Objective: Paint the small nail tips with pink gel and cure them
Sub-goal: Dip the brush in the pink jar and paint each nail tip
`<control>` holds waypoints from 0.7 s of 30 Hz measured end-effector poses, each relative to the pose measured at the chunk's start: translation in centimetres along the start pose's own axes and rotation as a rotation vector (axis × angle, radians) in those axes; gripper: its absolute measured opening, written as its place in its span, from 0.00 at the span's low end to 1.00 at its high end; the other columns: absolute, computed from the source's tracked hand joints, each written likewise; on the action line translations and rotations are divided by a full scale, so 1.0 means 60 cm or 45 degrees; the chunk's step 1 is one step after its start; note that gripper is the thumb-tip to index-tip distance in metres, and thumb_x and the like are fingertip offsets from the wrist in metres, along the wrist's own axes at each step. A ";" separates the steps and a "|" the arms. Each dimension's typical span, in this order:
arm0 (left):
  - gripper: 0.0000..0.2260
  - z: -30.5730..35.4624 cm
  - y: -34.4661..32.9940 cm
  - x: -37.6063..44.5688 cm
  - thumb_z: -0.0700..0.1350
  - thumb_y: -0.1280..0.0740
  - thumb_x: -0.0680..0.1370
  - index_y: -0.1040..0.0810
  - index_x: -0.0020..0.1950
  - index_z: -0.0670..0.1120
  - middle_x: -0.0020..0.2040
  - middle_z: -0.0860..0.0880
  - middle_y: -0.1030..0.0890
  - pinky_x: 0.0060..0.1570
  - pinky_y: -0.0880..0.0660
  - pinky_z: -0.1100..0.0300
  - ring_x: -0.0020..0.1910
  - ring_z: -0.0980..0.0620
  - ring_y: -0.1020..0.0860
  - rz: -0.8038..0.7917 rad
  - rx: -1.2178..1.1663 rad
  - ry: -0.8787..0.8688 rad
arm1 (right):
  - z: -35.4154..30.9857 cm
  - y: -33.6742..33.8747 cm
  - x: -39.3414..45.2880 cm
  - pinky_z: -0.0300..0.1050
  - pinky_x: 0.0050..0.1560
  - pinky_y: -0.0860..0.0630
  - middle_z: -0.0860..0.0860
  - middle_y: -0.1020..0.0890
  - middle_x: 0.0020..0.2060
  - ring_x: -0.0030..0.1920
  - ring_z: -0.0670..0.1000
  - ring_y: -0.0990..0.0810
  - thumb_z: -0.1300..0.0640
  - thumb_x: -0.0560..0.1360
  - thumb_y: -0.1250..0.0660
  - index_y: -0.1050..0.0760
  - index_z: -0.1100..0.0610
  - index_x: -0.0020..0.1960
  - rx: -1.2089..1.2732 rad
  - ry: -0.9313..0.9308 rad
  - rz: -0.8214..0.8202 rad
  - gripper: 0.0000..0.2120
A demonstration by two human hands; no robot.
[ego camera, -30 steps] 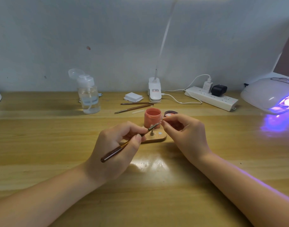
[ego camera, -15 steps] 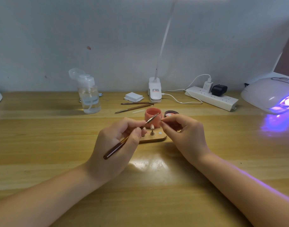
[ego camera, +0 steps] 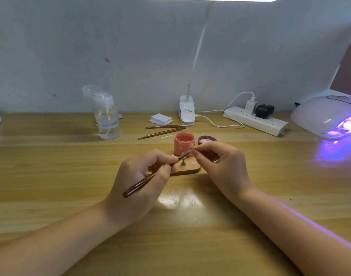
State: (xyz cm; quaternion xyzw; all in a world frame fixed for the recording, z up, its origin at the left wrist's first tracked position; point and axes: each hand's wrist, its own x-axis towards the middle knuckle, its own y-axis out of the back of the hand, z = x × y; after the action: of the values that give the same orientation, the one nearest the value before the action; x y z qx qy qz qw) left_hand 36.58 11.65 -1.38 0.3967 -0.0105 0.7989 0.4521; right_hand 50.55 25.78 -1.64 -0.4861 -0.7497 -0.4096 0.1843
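On the wooden table (ego camera: 51,176), going from the left, stands one clear plastic pump bottle (ego camera: 108,118) with its flip cap open, holding clear liquid. Next come a small stack of white pads (ego camera: 161,118) and two spare brushes (ego camera: 162,130) with thin brown handles, lying near each other. A white clip lamp (ego camera: 187,112) rises behind them. In the middle, the left hand (ego camera: 138,188) has its fingers clamped on a dark-handled brush (ego camera: 150,177), whose tip reaches to the right hand (ego camera: 224,166). That hand's thumb and forefinger are pinched together on something too small to make out, presumably a nail tip. Between and behind the hands lie a flat wooden stand (ego camera: 187,169) with a small metal peg, one round pink jar (ego camera: 184,145), open, and a dark lid (ego camera: 207,139) beside it. The hands hide part of the stand. Farther right are a white power strip (ego camera: 254,120) with two plugs and a rounded white curing lamp (ego camera: 326,118), glowing violet.
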 end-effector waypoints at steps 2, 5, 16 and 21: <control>0.10 0.000 0.002 -0.001 0.48 0.38 0.75 0.19 0.50 0.47 0.42 0.54 0.17 0.42 0.21 0.53 0.44 0.53 0.18 -0.005 -0.001 0.001 | 0.000 0.000 0.000 0.41 0.41 0.22 0.51 0.16 0.37 0.38 0.47 0.19 0.62 0.72 0.27 0.16 0.58 0.47 0.006 -0.010 0.007 0.04; 0.11 0.003 -0.001 0.000 0.49 0.39 0.77 0.20 0.54 0.49 0.45 0.56 0.17 0.44 0.21 0.58 0.46 0.55 0.18 0.030 0.016 -0.014 | -0.001 -0.001 -0.001 0.42 0.41 0.22 0.51 0.16 0.37 0.38 0.47 0.19 0.62 0.72 0.27 0.16 0.58 0.47 0.013 -0.011 -0.004 0.04; 0.09 0.005 -0.001 0.000 0.46 0.36 0.77 0.19 0.54 0.49 0.44 0.57 0.16 0.41 0.24 0.64 0.45 0.56 0.18 0.041 0.031 0.018 | 0.003 -0.004 0.000 0.40 0.41 0.22 0.50 0.16 0.37 0.37 0.46 0.19 0.62 0.72 0.27 0.16 0.58 0.47 0.039 -0.035 -0.009 0.04; 0.12 0.004 0.002 -0.001 0.49 0.39 0.75 0.19 0.51 0.46 0.42 0.55 0.17 0.42 0.25 0.64 0.44 0.55 0.19 0.001 0.022 0.005 | 0.005 -0.006 0.000 0.36 0.39 0.24 0.48 0.16 0.35 0.36 0.45 0.19 0.63 0.72 0.27 0.16 0.56 0.45 0.076 -0.060 0.008 0.04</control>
State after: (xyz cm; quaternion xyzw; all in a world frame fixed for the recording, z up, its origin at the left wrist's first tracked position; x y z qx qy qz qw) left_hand 36.66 11.45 -1.24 0.3989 -0.0028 0.7999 0.4483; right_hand 50.30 25.93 -1.95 -0.4921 -0.7642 -0.3750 0.1822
